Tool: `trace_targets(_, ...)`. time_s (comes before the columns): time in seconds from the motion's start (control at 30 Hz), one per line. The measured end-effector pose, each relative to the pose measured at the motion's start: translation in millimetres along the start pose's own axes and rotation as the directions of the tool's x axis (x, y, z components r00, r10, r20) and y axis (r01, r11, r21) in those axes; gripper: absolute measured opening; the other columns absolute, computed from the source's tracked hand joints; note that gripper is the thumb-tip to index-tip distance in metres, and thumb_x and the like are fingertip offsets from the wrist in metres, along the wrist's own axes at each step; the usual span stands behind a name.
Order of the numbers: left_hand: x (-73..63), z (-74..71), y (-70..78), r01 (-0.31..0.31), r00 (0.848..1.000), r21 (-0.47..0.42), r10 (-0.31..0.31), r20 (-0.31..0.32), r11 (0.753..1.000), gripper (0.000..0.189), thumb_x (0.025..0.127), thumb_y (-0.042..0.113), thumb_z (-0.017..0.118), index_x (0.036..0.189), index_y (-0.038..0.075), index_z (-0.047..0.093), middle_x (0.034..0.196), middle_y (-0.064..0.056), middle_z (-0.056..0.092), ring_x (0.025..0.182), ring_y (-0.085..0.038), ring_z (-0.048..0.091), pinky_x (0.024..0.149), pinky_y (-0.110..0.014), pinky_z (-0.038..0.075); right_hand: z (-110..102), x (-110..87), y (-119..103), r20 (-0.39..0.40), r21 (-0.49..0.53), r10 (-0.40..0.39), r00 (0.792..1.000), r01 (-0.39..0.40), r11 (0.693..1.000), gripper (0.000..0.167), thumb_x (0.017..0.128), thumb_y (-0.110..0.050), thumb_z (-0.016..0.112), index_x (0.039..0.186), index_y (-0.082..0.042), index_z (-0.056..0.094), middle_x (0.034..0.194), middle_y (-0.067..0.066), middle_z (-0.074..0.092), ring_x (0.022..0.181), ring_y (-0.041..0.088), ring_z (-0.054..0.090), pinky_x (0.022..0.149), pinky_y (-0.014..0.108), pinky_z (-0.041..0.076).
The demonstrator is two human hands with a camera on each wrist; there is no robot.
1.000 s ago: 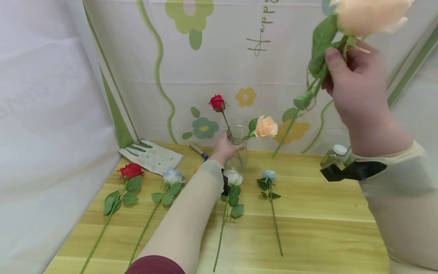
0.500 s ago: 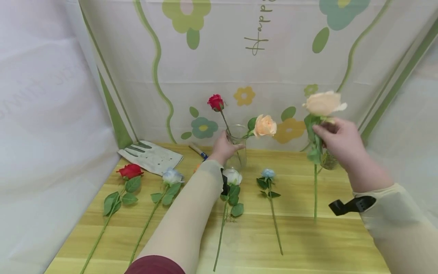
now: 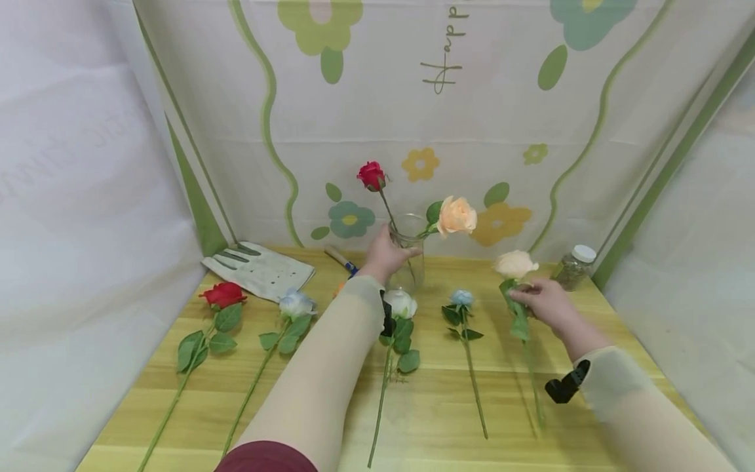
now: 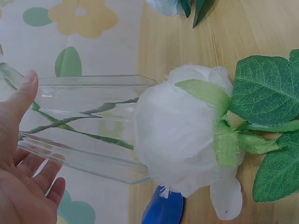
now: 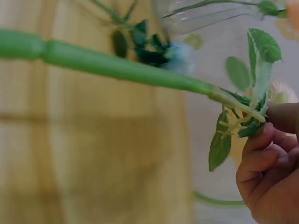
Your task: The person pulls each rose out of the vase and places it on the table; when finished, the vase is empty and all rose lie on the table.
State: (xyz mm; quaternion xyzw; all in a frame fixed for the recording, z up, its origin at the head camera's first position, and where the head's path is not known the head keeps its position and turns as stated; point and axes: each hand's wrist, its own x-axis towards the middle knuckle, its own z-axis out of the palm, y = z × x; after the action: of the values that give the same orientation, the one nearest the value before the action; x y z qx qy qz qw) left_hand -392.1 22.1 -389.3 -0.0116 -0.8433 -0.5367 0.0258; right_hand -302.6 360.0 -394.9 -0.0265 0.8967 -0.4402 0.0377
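My left hand grips the clear glass vase near its top, thumb on one side and fingers on the other. Out of the vase lean a red rose to the left and a peach rose to the right; their crossed stems show through the glass in the left wrist view. Toward the right of the table, my right hand pinches a pale peach rose by its stem just below the bloom. Its leaves hang beside my fingers, and the long green stem points back toward me.
On the wooden table lie a red rose, a pale blue-white rose, a white rose and a small blue flower. A work glove lies back left. A white-capped jar stands back right.
My right hand has come down from high on the right to just above the table, carrying the pale peach rose. My left hand has stayed on the vase.
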Motion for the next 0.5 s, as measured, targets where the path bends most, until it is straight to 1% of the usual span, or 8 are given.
trace_targets(0.07,0.1,0.4,0.1,-0.005,1.000,-0.001,0.005,-0.003,1.000,0.090,0.077,0.039,0.086,0.147,0.012,0.037,0.139,-0.007,0.053,0.128,-0.026,0.048,0.104,-0.040,0.039,9.5,2.6,12.7,0.038,0.012,0.052,0.998,-0.053,0.999,0.041,0.100,-0.027,0.062,0.117,0.010,0.061,0.114,0.026,0.061,0.060,0.012,0.049,0.063,0.035,0.049)
trace_targets(0.1,0.1,0.3,0.0,-0.005,1.000,0.003,0.005,-0.005,1.000,0.090,0.077,0.039,0.086,0.148,0.012,0.037,0.140,-0.007,0.052,0.128,-0.027,0.048,0.104,-0.040,0.039,14.1,3.9,18.3,0.054,0.019,0.076,0.996,-0.077,0.997,0.042,0.100,-0.027,0.061,0.120,0.010,0.060,0.117,0.027,0.060,0.056,0.012,0.045,0.061,0.036,0.047)
trace_targets(0.17,-0.6,-0.1,0.5,-0.008,1.000,0.011,0.008,-0.008,1.000,0.090,0.077,0.039,0.086,0.147,0.011,0.037,0.139,-0.007,0.052,0.128,-0.027,0.048,0.104,-0.040,0.040,22.3,6.0,27.4,0.074,0.022,0.111,0.991,-0.113,0.993,0.041,0.100,-0.025,0.061,0.122,0.010,0.059,0.116,0.027,0.060,0.052,0.013,0.041,0.058,0.038,0.044)
trace_targets(0.2,-1.3,-0.4,0.8,-0.007,1.000,0.017,0.008,-0.008,1.000,0.090,0.078,0.039,0.086,0.148,0.011,0.037,0.139,-0.008,0.052,0.128,-0.027,0.048,0.104,-0.041,0.040,25.7,6.8,31.0,0.082,0.030,0.121,0.989,-0.124,0.992,0.041,0.100,-0.024,0.062,0.123,0.010,0.058,0.113,0.024,0.062,0.052,0.014,0.041,0.057,0.038,0.043)
trace_targets(0.3,-3.7,-1.1,2.1,-0.010,1.000,0.024,0.010,-0.004,1.000,0.090,0.078,0.041,0.085,0.147,0.010,0.037,0.139,-0.008,0.052,0.127,-0.028,0.048,0.104,-0.041,0.041,32.9,9.7,40.4,0.084,0.043,0.137,0.987,-0.141,0.989,0.037,0.099,-0.021,0.063,0.118,0.010,0.060,0.083,0.013,0.063,0.053,0.016,0.043,0.055,0.037,0.043)
trace_targets(0.37,-5.1,-1.5,3.1,-0.015,1.000,0.024,0.015,-0.003,1.000,0.089,0.078,0.041,0.085,0.146,0.011,0.038,0.138,-0.008,0.052,0.127,-0.028,0.049,0.103,-0.041,0.041,35.2,11.4,44.6,0.081,0.044,0.140,0.987,-0.144,0.989,0.030,0.098,-0.020,0.064,0.104,0.009,0.062,0.069,0.006,0.055,0.055,0.017,0.046,0.056,0.037,0.043)
trace_targets(0.43,-5.9,-1.6,3.8,-0.016,1.000,0.021,0.016,-0.002,1.000,0.087,0.078,0.041,0.085,0.146,0.012,0.038,0.138,-0.007,0.053,0.127,-0.027,0.049,0.103,-0.041,0.041,36.2,12.7,48.0,0.074,0.047,0.157,0.985,-0.160,0.986,0.027,0.098,-0.020,0.065,0.100,0.007,0.063,0.069,0.002,0.054,0.056,0.018,0.047,0.058,0.036,0.044)
trace_targets(0.5,-6.4,-1.7,4.5,-0.015,1.000,0.022,0.015,-0.003,1.000,0.086,0.078,0.041,0.084,0.146,0.014,0.038,0.138,-0.006,0.053,0.127,-0.026,0.049,0.103,-0.041,0.041,35.5,13.0,50.6,0.081,0.042,0.163,0.983,-0.167,0.985,0.028,0.098,-0.021,0.065,0.100,0.007,0.063,0.074,0.004,0.056,0.058,0.019,0.049,0.059,0.036,0.045)
